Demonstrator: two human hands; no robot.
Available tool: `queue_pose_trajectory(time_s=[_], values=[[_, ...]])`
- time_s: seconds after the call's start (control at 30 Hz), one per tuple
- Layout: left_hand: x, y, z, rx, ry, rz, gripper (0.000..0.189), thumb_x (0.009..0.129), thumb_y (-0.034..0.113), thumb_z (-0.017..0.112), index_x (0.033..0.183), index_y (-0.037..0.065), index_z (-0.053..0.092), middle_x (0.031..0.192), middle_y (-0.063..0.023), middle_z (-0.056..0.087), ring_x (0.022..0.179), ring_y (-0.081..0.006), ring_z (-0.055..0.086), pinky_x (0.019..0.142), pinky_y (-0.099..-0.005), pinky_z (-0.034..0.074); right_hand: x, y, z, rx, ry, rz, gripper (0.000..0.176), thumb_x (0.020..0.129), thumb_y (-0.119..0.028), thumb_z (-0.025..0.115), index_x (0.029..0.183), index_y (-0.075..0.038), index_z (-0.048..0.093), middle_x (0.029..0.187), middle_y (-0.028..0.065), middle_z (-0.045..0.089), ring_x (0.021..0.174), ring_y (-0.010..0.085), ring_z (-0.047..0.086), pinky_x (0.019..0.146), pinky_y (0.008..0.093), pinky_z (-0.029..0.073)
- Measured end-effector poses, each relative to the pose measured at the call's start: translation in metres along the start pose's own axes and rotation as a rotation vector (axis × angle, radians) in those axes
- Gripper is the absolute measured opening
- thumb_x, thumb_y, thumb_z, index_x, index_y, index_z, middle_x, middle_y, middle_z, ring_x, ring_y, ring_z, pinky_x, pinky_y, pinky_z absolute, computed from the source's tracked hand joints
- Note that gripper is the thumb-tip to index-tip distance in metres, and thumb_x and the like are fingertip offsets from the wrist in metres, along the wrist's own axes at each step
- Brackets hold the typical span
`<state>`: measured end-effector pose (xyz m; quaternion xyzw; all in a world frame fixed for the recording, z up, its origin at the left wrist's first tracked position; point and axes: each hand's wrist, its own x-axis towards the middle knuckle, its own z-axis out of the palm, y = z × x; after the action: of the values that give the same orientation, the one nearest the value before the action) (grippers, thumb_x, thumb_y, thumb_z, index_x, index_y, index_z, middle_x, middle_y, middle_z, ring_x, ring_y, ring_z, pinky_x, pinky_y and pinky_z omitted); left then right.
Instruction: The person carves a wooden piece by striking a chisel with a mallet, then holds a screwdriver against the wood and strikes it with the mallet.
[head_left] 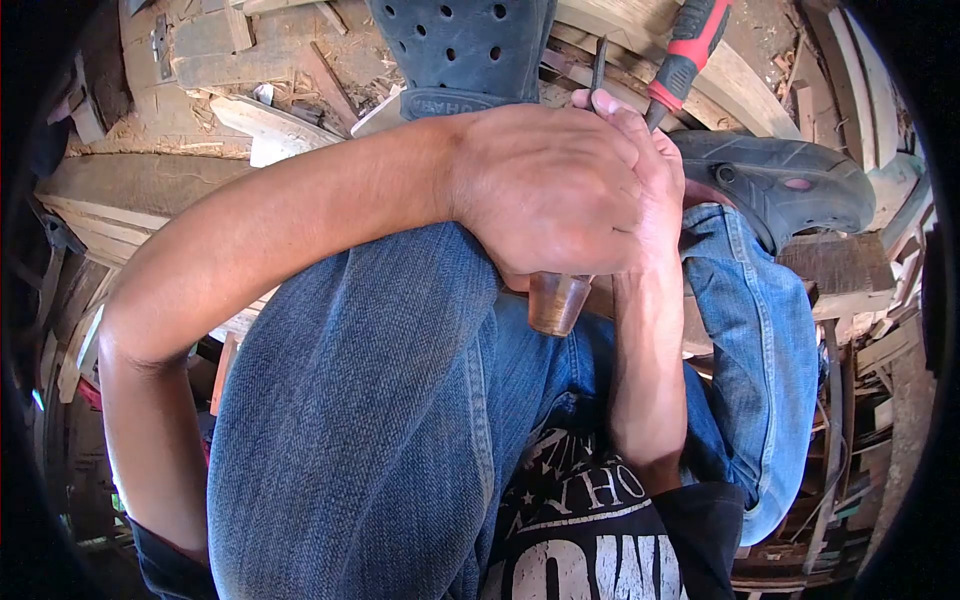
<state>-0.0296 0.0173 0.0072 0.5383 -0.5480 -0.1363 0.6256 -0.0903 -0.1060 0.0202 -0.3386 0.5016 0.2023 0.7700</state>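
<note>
Wooden-handled tool [558,304]: between the two hands, over the gap between the knees; middle hidden, so whether the handle and metal blade [599,66] are one piece cannot be told.
Left grip [550,190]: fist clenched about the handle, back of hand uppermost; butt protrudes on the near side.
Right grip [656,190]: partly covered by the left, fingers curled in, fingertips pinching the blade, which emerges just beyond them.
Long axis: near to far, leaning slightly right at the far end; butt near, blade far.
Red-and-black handle [687,55]: far right of the blade, apart from it; its shank runs near toward the right fingers.
Footwear: perforated black clog [450,50], far; dark shoe [775,180], right.
Jeans [370,400]: left knee beneath left forearm.
</note>
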Motion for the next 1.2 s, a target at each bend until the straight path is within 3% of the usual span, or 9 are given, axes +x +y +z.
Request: queue_pose_trajectory(time_s=[0.47,1.2], values=[[0.001,0.0001,-0.0022,0.029,-0.063,-0.016,0.024,0.05,0.02,0.066,0.061,0.005,0.051,0.061,-0.0044,0.045,0.057,-0.0213,0.05,0.057,-0.0343,0.042,-0.0031,-0.0035,0.0106,-0.006,0.076,-0.029,0.014,0.088,-0.011,0.062,0.091,0.002,0.068,0.078,0.0028,0.064,0.064,0.0062,0.056,0.056,0.0212,0.046],[-0.0003,0.0015,-0.0016,-0.011,-0.103,-0.052,0.024,0.053,0.019,0.066,0.065,0.004,0.053,0.062,-0.0051,0.048,0.059,-0.0226,0.051,0.057,-0.0349,0.042,-0.0014,-0.0012,0.0037,-0.051,0.042,-0.021,0.018,0.088,-0.014,0.062,0.092,0.002,0.067,0.077,0.0031,0.064,0.063,0.0071,0.057,0.057,0.0215,0.046]])
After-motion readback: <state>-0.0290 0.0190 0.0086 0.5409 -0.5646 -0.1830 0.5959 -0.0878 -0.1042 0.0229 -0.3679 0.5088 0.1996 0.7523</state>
